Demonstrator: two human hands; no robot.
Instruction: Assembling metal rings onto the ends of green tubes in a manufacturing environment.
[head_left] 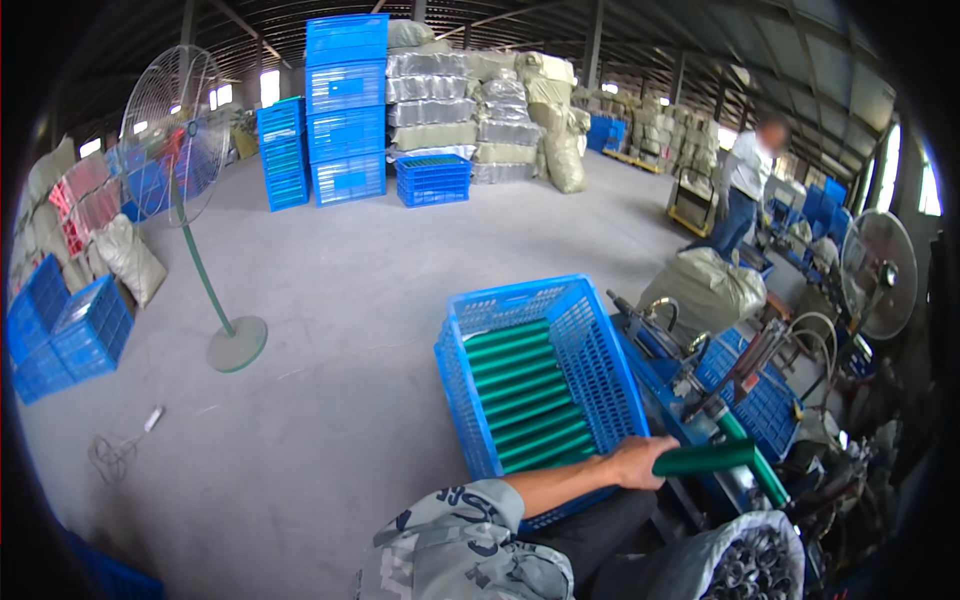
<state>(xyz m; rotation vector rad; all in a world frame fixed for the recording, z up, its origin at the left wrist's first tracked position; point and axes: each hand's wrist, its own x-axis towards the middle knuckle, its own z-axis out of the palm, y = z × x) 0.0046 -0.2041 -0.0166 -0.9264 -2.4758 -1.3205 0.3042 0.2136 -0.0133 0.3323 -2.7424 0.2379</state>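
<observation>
A sack of fittings [745, 565] lies nearest. A green tube [705, 458] is gripped by the fingers of one hand [640, 462], right of the blue crate [540, 385]; which hand cannot be told. Tube handling is judged underway.

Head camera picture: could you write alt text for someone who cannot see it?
A person's left hand grips a green tube beside a blue crate filled with rows of similar tubes. Around stand a blue machine, a pedestal fan, stacked crates and another person.

silver-wrapped bales [432, 100] stacked far back — grey sack [705, 288] right.
</observation>
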